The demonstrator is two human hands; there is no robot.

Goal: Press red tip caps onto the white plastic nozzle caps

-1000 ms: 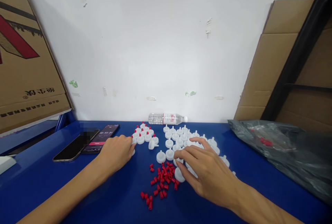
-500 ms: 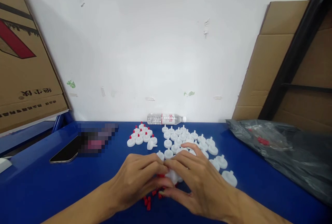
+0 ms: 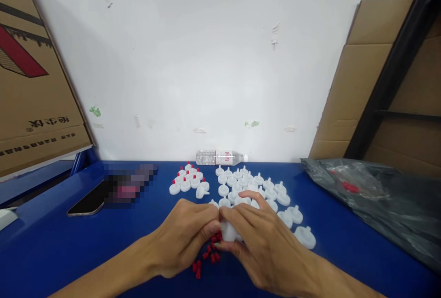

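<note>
My left hand (image 3: 184, 238) and my right hand (image 3: 265, 243) meet at the table's middle, fingers pinched together over a white plastic cap (image 3: 228, 232). My right hand grips that cap. My left hand's fingertips press against it; what they pinch is hidden. Beneath the hands lies a heap of small red plugs (image 3: 206, 259). Behind them spreads a group of plain white caps (image 3: 255, 187), and to its left a cluster of white caps with red plugs (image 3: 188, 180).
A water bottle (image 3: 220, 157) lies by the wall. Two phones (image 3: 103, 197) rest at the left on the blue table (image 3: 51, 243). A grey plastic bag (image 3: 379, 201) sits at the right. Cardboard boxes (image 3: 31, 77) flank both sides.
My left hand left the capped cluster and came to the centre. My right hand lifted a white cap from the pile, and both hands now close together on it.
</note>
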